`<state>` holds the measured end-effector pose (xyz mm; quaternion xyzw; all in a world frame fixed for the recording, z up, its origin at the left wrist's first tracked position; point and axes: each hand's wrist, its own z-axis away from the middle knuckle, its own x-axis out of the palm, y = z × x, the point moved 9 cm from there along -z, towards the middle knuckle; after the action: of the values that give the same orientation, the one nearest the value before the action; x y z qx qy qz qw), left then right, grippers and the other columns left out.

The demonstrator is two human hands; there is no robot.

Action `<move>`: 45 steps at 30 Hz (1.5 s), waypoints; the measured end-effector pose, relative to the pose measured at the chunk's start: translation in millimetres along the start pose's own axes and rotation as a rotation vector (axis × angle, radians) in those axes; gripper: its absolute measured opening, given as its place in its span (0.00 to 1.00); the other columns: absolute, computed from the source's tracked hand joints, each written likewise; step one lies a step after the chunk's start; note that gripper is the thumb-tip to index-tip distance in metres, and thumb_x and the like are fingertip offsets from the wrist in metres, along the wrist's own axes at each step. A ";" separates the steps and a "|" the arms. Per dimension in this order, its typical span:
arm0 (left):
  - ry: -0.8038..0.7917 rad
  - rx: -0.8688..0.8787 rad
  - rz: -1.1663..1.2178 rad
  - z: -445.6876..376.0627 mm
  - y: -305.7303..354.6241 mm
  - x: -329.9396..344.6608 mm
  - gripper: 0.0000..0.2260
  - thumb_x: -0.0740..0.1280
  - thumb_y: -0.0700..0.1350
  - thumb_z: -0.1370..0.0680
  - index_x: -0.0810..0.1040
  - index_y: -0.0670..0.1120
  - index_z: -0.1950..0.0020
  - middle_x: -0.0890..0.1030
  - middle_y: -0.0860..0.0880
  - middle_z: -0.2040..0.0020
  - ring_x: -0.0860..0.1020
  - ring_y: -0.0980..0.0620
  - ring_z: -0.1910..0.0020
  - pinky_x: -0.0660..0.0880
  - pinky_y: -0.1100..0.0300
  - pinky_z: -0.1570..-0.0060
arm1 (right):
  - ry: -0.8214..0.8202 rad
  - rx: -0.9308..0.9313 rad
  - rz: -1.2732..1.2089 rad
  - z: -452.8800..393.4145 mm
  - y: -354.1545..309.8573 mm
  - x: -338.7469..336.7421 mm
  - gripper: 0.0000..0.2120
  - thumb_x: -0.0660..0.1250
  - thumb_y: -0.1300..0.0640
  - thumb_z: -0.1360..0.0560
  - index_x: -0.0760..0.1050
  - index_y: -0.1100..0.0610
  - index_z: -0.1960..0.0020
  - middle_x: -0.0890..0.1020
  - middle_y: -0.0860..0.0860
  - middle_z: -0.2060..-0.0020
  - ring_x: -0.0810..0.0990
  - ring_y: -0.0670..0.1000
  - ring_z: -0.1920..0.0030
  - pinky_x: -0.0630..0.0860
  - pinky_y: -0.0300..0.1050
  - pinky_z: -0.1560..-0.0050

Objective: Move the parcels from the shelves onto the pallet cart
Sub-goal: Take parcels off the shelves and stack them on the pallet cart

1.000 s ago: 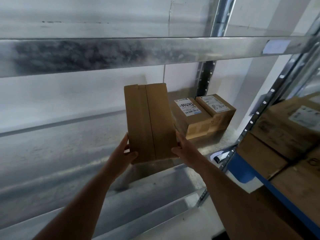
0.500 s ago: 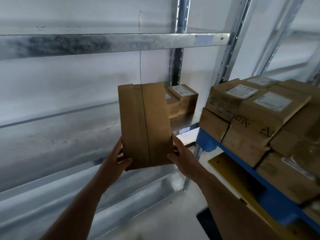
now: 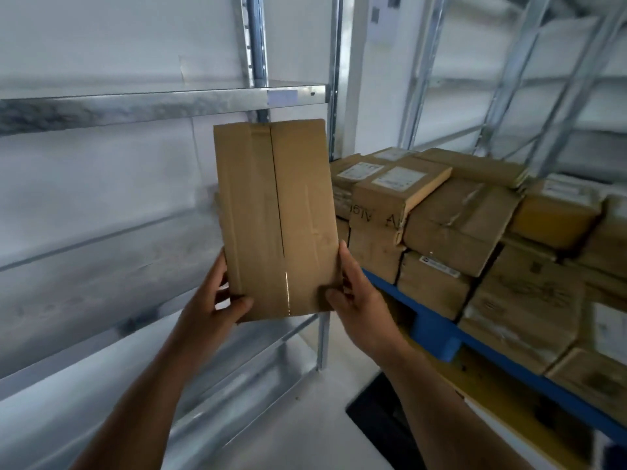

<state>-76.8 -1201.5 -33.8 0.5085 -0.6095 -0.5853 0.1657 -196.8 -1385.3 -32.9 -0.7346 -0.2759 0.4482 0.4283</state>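
A tall brown cardboard parcel (image 3: 276,215) with a taped centre seam is held upright in front of me, off the shelf. My left hand (image 3: 213,300) grips its lower left edge, thumb across the front. My right hand (image 3: 353,293) grips the lower right edge, thumb on the front too. To the right, the blue pallet cart (image 3: 437,330) carries several stacked brown parcels (image 3: 451,228), some with white labels.
Galvanised metal shelving (image 3: 163,103) fills the left, with an upright post (image 3: 334,79) behind the parcel. More racking (image 3: 543,79) stands behind the cart. A dark mat (image 3: 383,418) lies on the pale floor below my right arm.
The view has swung right and the parcel came away from the shelf with both hands. The two labelled boxes on the shelf are out of sight; the loaded cart fills the right side.
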 end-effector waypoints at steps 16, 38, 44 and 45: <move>-0.408 0.215 0.059 -18.5 135.6 187.4 0.32 0.66 0.50 0.24 0.51 0.69 0.29 0.67 0.69 0.46 0.69 0.77 0.53 0.67 0.73 0.63 | 0.551 0.052 0.044 124.2 29.8 -189.8 0.32 0.60 0.53 0.20 0.46 0.30 0.27 0.64 0.26 0.35 0.71 0.33 0.40 0.73 0.42 0.38; -0.779 0.101 0.004 -48.8 142.3 363.8 0.29 0.59 0.61 0.23 0.55 0.54 0.25 0.68 0.51 0.33 0.69 0.63 0.50 0.68 0.64 0.55 | 0.756 0.462 0.275 171.4 105.5 -297.8 0.28 0.59 0.43 0.22 0.54 0.45 0.24 0.80 0.49 0.44 0.81 0.40 0.58 0.78 0.38 0.60; -0.816 0.046 0.037 -60.9 134.0 368.5 0.37 0.58 0.68 0.30 0.55 0.54 0.25 0.65 0.49 0.29 0.67 0.50 0.33 0.68 0.53 0.38 | 0.709 0.440 0.215 163.2 104.3 -292.8 0.41 0.62 0.33 0.32 0.52 0.44 0.24 0.71 0.45 0.36 0.76 0.48 0.41 0.77 0.54 0.42; -0.825 0.045 0.048 -61.4 132.2 367.9 0.40 0.58 0.69 0.32 0.55 0.54 0.25 0.66 0.49 0.29 0.68 0.50 0.34 0.68 0.51 0.37 | 0.695 0.431 0.227 161.4 103.0 -291.2 0.42 0.63 0.34 0.32 0.52 0.44 0.24 0.69 0.41 0.38 0.75 0.47 0.40 0.77 0.53 0.42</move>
<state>-241.6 -1561.1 -45.9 0.2206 -0.6491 -0.7224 -0.0900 -468.9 -1602.9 -37.6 -0.7613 0.0676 0.2655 0.5876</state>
